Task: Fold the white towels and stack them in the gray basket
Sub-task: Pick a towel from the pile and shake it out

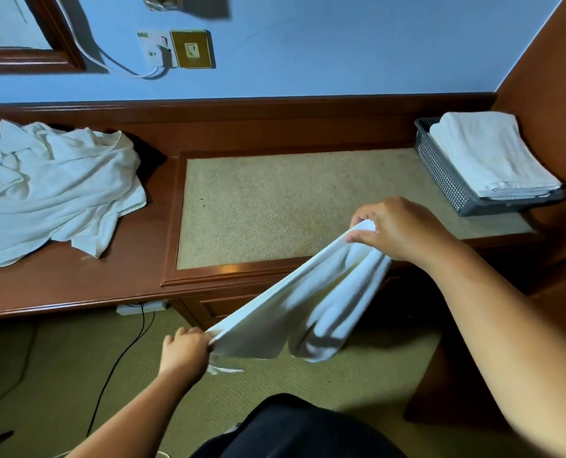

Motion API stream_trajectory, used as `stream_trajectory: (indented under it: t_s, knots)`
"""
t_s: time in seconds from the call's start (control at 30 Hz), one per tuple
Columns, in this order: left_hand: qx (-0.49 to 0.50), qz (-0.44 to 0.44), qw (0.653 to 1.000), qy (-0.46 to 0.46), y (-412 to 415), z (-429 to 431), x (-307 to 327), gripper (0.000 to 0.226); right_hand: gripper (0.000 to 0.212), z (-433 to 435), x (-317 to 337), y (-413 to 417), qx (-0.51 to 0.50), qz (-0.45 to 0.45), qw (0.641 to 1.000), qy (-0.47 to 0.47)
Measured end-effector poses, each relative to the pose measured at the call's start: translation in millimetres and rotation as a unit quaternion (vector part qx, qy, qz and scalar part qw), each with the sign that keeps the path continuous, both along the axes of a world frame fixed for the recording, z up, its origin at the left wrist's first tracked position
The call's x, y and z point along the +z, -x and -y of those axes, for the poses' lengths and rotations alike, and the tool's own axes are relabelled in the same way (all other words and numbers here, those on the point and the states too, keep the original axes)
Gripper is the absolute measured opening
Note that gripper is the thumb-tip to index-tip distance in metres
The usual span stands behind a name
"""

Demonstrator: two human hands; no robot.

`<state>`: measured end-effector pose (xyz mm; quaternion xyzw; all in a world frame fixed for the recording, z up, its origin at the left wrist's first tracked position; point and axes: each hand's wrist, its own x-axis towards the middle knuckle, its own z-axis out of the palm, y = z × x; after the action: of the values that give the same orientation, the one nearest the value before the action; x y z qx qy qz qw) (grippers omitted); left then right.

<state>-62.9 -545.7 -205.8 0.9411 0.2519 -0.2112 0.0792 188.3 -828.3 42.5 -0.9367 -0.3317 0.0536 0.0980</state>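
Holding a white terry towel (pixel 308 302) stretched slantwise between 2 hands, just in front of a reddish-brown wooden surface (pixel 76 276). Pinching the lower end with the left hand (pixel 184 353), fingers curled tight round the hem, low over the olive carpet floor (pixel 60 375). Gripping the upper end with the right hand (pixel 400 226), thumb and fingers closed on the bunched corner, above the near edge of the beige speckled inset panel (pixel 275 200) set into the surface. Letting the towel's middle sag in 2 soft folds below the taut top edge, clear of the surface.

Showing, at the far right end of the panel, a gray perforated plastic basket (pixel 440 173) with folded white towels (pixel 486 153) stacked in it, rising above its rim. Showing, at the left end of the surface, a crumpled heap of white towels (pixel 53 186), well apart from the basket. Trailing over the carpet under the surface, a black cable (pixel 119 358).
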Motion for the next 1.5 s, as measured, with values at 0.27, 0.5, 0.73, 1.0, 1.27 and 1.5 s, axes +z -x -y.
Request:
stream_trajectory:
  t_s: [0.27,0.5,0.73,1.0,1.27,1.5]
  knots:
    - [0.11,0.113,0.983,-0.098,15.2,-63.8,15.0,0.017,0.028,21.2,-72.6,-31.1,-0.088,-0.046,0.995,0.021]
    - [0.267,0.225,0.937,-0.02,39.3,-85.2,22.8,0.015,0.027,43.1,-135.2,-46.6,-0.226,-0.069,0.971,-0.046]
    - [0.309,0.24,0.92,-0.016,53.3,-73.2,29.5,0.025,0.024,64.7,-184.5,-48.6,-0.329,-0.065,0.941,-0.048]
    - [0.667,0.471,0.526,0.237,0.0,5.9,43.9,0.027,0.033,98.7,-234.1,-19.2,-0.645,-0.198,0.662,-0.326]
    - [0.687,0.578,0.31,0.312,-51.8,53.4,92.9,0.027,0.026,133.7,-201.0,-45.8,-0.637,-0.192,0.567,-0.487]
    - [0.632,0.644,0.227,0.368,-144.9,40.5,166.1,0.026,0.016,98.3,-112.8,-142.1,-0.537,-0.235,0.52,-0.621]
